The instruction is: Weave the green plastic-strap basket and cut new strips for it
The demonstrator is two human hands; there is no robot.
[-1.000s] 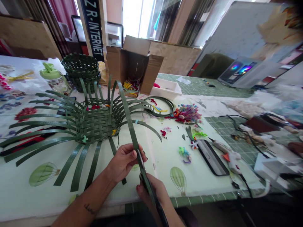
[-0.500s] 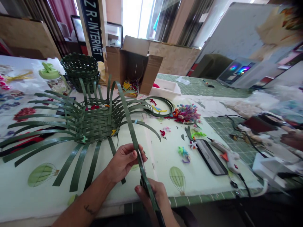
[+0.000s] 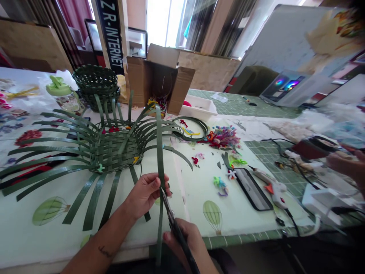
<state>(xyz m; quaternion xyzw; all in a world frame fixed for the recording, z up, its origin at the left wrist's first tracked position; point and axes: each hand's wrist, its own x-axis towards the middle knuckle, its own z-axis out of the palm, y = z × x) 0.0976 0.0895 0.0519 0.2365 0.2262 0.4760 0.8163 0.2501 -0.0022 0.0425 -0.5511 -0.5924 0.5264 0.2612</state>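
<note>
Your left hand (image 3: 146, 193) pinches a long green plastic strap (image 3: 160, 160) upright between thumb and fingers, while your right hand (image 3: 182, 236) is closed around the black handles of a pair of scissors (image 3: 178, 235) just below it. Your hands are close together but not touching, and the blades meet the strap right by your left hand. You can't tell from this view how far the blades are open.

The step in hand looks like cutting or trimming this strap. Its upper end rises in front of the half-woven basket (image 3: 115, 152), which sits on the table beyond your left hand, with loose green strap ends fanning out around its base. You can't tell whether the strap you hold is joined to the weave.

Your grip calls for a clean, controlled snip, with the strap kept taut. Further from your hands, beyond the basket, stand two finished woven baskets (image 3: 95, 85) beside an open cardboard box (image 3: 159, 78). To your right lie a hot glue gun (image 3: 272, 191) and a bunch of colourful pipe cleaners (image 3: 224, 137). A co-worker's hand (image 3: 343, 163) shows at the far right.
</note>
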